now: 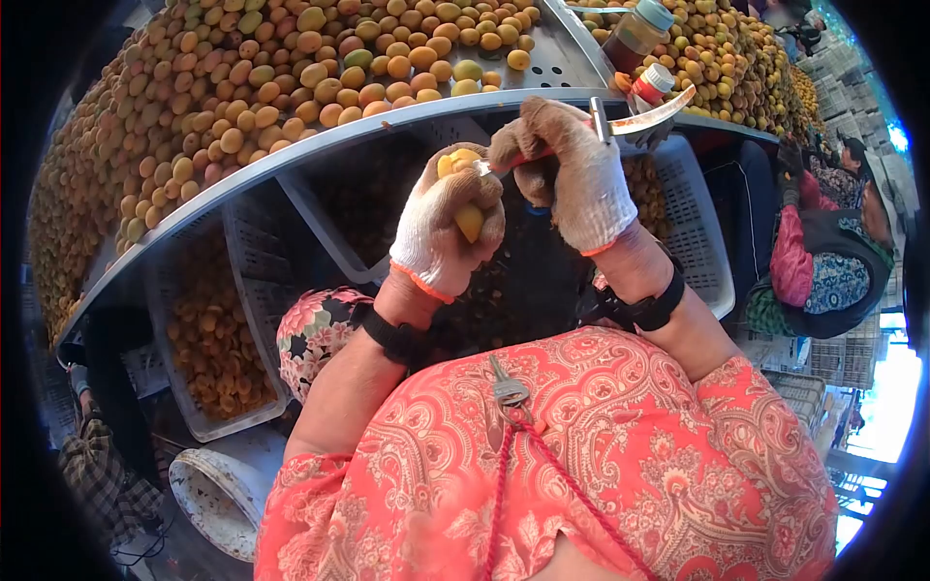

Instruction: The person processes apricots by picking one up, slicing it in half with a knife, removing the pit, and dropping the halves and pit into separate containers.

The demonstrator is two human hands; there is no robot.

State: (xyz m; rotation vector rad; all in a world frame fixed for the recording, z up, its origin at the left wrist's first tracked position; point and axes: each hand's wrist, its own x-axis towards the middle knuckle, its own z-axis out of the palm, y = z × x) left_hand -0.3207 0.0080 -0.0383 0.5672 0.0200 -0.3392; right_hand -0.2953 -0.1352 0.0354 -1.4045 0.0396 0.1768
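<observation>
My left hand (448, 213), in a white and brown work glove, is closed around fruit that looks like apricots. One cut apricot (460, 163) shows at the top of the fingers, and a yellow piece of apricot (470, 223) sticks out lower down. My right hand (572, 169), gloved the same way, grips a tool with a curved metal blade (659, 114) that extends to the right past the knuckles. A small metal tip (482, 168) juts from the right fingers and meets the fruit. Both hands are just in front of the table rim.
Whole apricots (291, 73) are heaped on the metal table (542, 60). A jar (636, 34) and a red bottle (653, 83) stand by its edge. Below are a crate of apricot halves (262, 402), a crate on the right (693, 223) and a bucket (208, 494). A co-worker (833, 252) sits at right.
</observation>
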